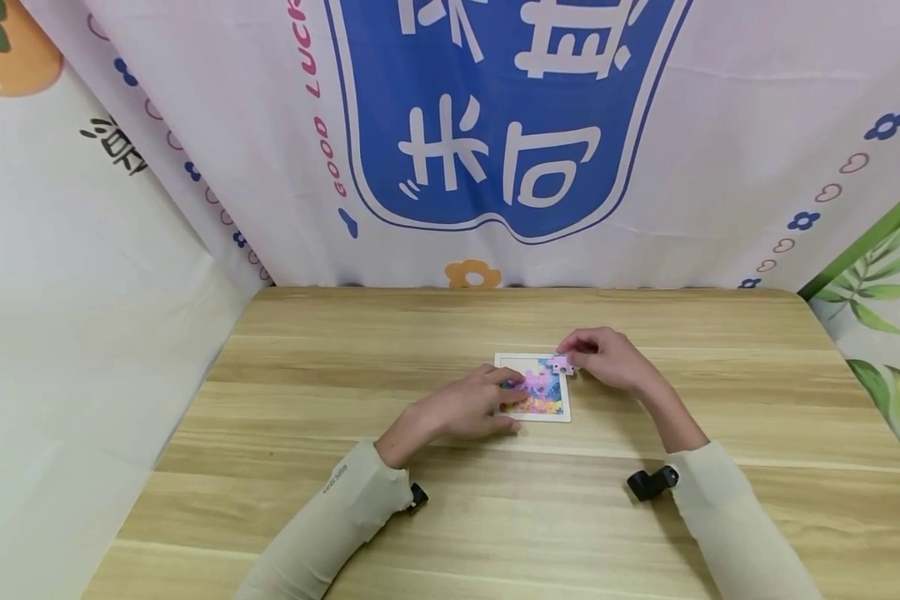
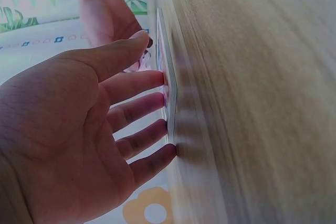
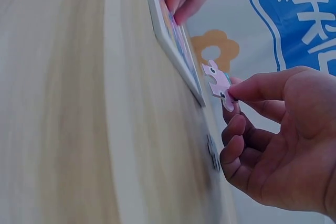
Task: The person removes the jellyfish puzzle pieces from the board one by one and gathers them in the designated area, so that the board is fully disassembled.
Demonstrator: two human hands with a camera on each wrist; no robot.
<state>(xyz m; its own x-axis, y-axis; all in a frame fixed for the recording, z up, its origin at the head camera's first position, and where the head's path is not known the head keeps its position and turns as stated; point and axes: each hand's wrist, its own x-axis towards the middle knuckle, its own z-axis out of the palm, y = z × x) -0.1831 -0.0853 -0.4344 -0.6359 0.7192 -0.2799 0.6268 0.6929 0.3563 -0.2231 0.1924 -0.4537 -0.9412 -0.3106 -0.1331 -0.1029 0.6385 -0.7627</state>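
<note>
A small jigsaw puzzle in a white tray lies on the wooden table, its picture in pink, blue and yellow partly assembled. My left hand lies across the tray's left side, fingers extended, fingertips on the picture and the tray edge in the left wrist view. Between thumb and forefinger my right hand pinches a pink jigsaw piece with a dark dot on it. That piece is over the tray's upper right corner in the head view. The left hand covers part of the picture.
Below the right hand, another jigsaw piece lies flat on the table, beside the tray. A printed cloth hangs behind the table's far edge. Small black devices are strapped at both wrists.
</note>
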